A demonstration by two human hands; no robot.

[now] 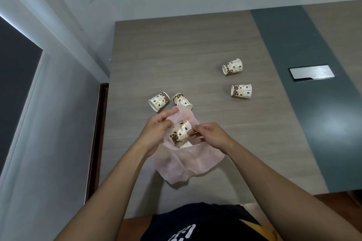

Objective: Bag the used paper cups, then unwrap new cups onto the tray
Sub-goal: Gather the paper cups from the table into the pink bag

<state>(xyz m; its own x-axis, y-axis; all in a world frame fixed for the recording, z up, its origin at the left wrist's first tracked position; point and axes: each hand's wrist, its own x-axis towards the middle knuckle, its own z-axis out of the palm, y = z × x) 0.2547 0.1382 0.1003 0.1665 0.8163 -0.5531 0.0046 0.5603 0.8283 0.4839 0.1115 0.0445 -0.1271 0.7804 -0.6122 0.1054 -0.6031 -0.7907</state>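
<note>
Left hand (158, 129) and right hand (210, 135) are both on the pink bag (195, 160), which is held open over the table (176, 55), near its front edge. We can't tell if the bag's bottom rests on the top. Left: thumb and fingers are curled and clamped on the bag's far-left rim, fingertips partly buried in film. Right: fingers are bunched tight at the right rim, pinching film; we can't tell if they also touch the cup. The bagged cup (179, 133) sits tilted in the bag's mouth between the hands, its upper part visible and its lower part behind the near bag wall. A pale patch just under it could be another cup, but it's too hidden for us to call. The bag's lower half is crumpled and translucent, so we can't read its contents. Four loose cups lie on their sides on the table. The near-left cup (159, 101) and middle cup (182, 100) are just beyond the bag and close together; whether they touch is unclear. The middle cup's rim is partly covered by the bag's top edge. The far cup (232, 66) and right cup (241, 90) lie apart, off to the right near the grey strip (293, 64), which has a metal plate (311, 72) set in it. The table's right side is cut by the frame edge. At the bottom, the white print on the dark shirt (205, 225) is cropped and unreadable.
</note>
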